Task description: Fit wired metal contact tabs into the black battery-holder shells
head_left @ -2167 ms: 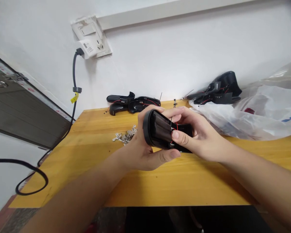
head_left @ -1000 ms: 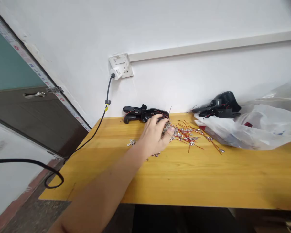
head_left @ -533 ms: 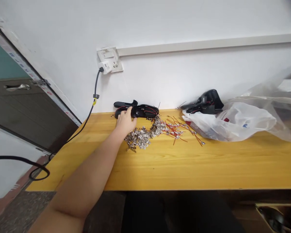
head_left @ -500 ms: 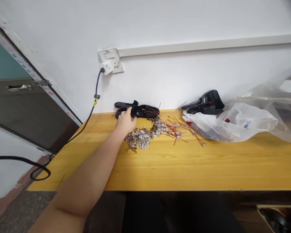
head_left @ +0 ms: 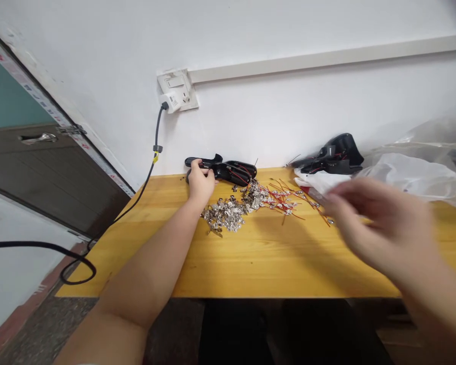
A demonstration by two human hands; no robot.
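Observation:
At the back of the table, my left hand (head_left: 200,183) has its fingers over the left end of a black plastic casing (head_left: 233,172), one of several glossy casing pieces with thin red wires. Its fingertips are partly hidden, but thumb and fingers close on the piece. My right hand (head_left: 383,230), blurred by motion, hovers above the table's right side with fingers curved and thumb apart; nothing shows in it. Close to my left hand lies a heap of small silvery metal contact pieces (head_left: 226,215). Red-wired metal pieces (head_left: 285,200) spread to its right.
More black casings (head_left: 336,154) rest against the wall, beside a translucent plastic bag (head_left: 421,175) partly behind my right hand. A plug in the wall socket (head_left: 175,99) feeds a dark cable (head_left: 152,170) down the left. The wooden table (head_left: 228,268) ends at a straight front edge.
My right hand has come into view from the right. My left hand has shifted slightly on the black casing, its fingers now over the back piece. The view has tilted a little.

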